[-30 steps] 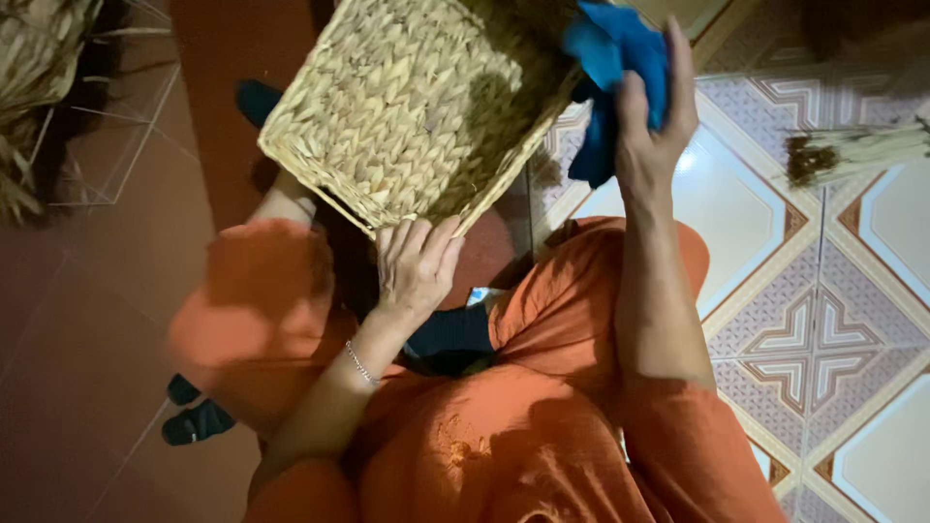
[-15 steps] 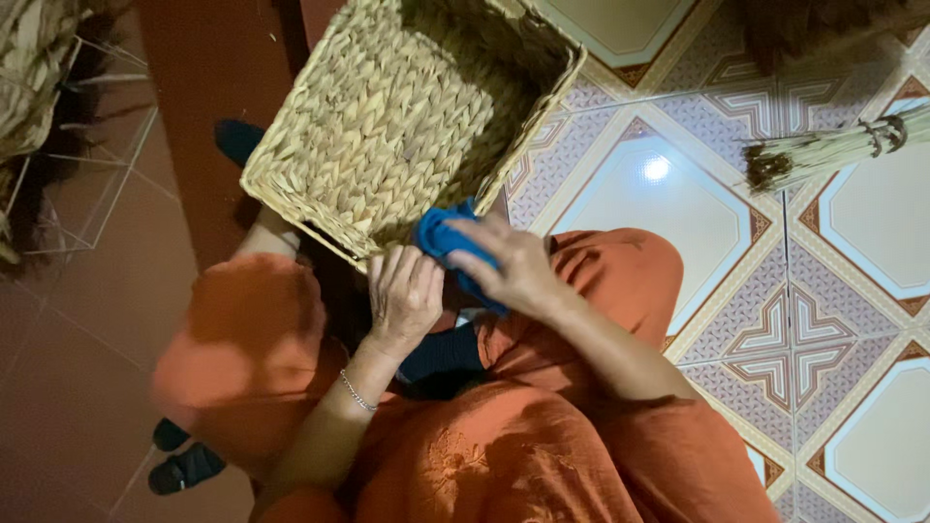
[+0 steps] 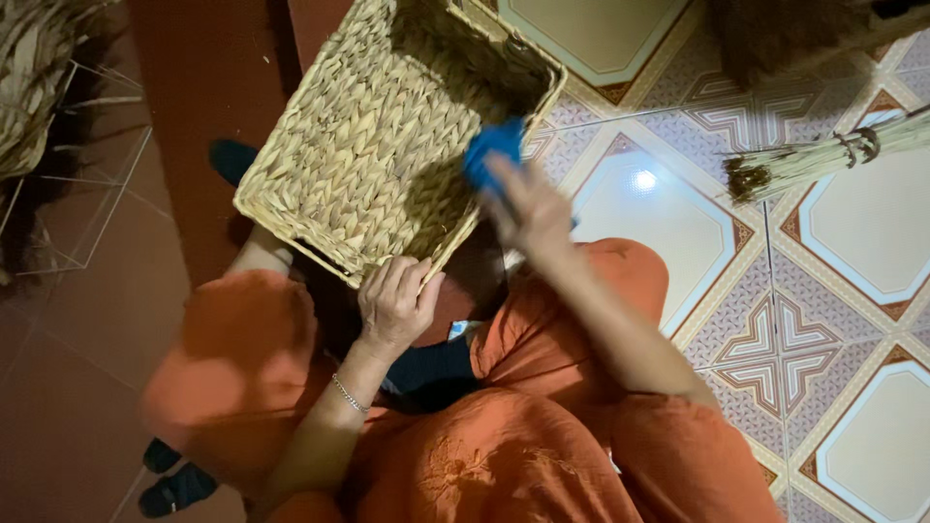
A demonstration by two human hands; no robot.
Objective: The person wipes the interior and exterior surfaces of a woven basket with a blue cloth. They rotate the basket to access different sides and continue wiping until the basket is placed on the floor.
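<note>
Sat on the floor in orange clothing, with a patterned tile floor [image 3: 852, 242] to the right and plain reddish-brown floor [image 3: 87, 320] to the left. Beside the basket on the right, well apart, lay a bound bundle of dried stalks [image 3: 823, 160]; at the far left, a heap of dry straw [image 3: 34, 87] over a thin wire frame [image 3: 92, 208]. Left open room on the tiles between bundle and knee, less on the straw side. Rested tilted across the knees, a rectangular woven basket [image 3: 368, 155] of pale plaited fibre, open mouth turned away, near rim just above the lap. Gripped that near rim with the left hand [image 3: 395, 305], fingers curled over the edge. Pressed a blue cloth [image 3: 492, 147] against the basket's right wall with the right hand [image 3: 528, 208], blurred, fingers closed round the cloth.
</note>
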